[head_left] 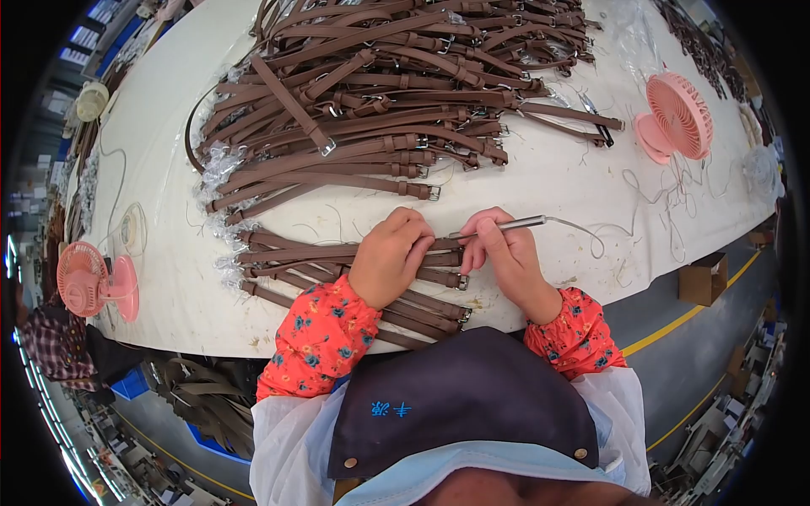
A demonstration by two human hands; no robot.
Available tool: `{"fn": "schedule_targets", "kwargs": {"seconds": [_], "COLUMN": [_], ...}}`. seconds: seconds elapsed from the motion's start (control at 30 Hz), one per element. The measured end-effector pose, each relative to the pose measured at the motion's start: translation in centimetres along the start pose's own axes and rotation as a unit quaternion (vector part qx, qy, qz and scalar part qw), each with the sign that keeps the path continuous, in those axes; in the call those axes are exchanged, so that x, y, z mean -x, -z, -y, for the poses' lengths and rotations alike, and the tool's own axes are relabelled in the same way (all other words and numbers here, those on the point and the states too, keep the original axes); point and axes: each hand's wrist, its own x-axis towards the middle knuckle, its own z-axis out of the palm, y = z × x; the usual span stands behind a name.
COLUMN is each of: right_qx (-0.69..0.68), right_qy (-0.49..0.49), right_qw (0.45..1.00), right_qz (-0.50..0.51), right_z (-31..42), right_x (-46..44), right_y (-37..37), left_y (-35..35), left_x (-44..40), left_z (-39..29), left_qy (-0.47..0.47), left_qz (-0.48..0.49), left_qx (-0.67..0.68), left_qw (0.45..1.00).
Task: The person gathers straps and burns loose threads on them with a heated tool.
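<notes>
My left hand (pixel 390 260) is closed on a brown belt (pixel 329 253), pinching it near its buckle end. My right hand (pixel 508 260) grips a slim metal pen-shaped tool (pixel 525 223) with a thin cord (pixel 582 228) running from its right end. The tool's tip points left, at the belt beside my left fingers; whether it touches the belt I cannot tell. Under and in front of my hands lie several more brown belts (pixel 422 319) with silver buckles, their far ends in clear plastic wrap (pixel 229 271).
A large pile of brown belts (pixel 380 84) covers the table's far middle. One pink fan (pixel 679 116) stands at the right, another pink fan (pixel 83 278) at the left. Loose threads and cord lie on the white tabletop (pixel 582 261). A cardboard box (pixel 704 280) sits on the floor.
</notes>
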Motion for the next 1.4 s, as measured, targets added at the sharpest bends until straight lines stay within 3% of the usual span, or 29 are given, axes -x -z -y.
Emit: {"fn": "schedule_targets", "kwargs": {"seconds": [0.97, 1.17, 1.27, 1.4], "right_qx": [0.017, 0.000, -0.009, 0.000], "right_qy": [-0.028, -0.014, 0.009, 0.037], "right_qw": [0.999, 1.000, 1.000, 0.999], "right_qz": [0.019, 0.006, -0.008, -0.014], "right_z": [-0.2, -0.1, -0.4, -0.4], "right_x": [-0.1, 0.0, 0.0, 0.0], "right_y": [0.0, -0.1, -0.1, 0.1], "left_y": [-0.4, -0.8, 0.2, 1.6], "left_x": [-0.3, -0.2, -0.1, 0.0], "left_z": [-0.6, -0.2, -0.6, -0.4], "left_qy": [0.016, 0.089, 0.078, 0.010], "left_qz": [-0.031, -0.104, -0.038, 0.142], "left_qx": [-0.043, 0.021, 0.008, 0.035], "left_qw": [0.998, 0.990, 0.996, 0.989]}}
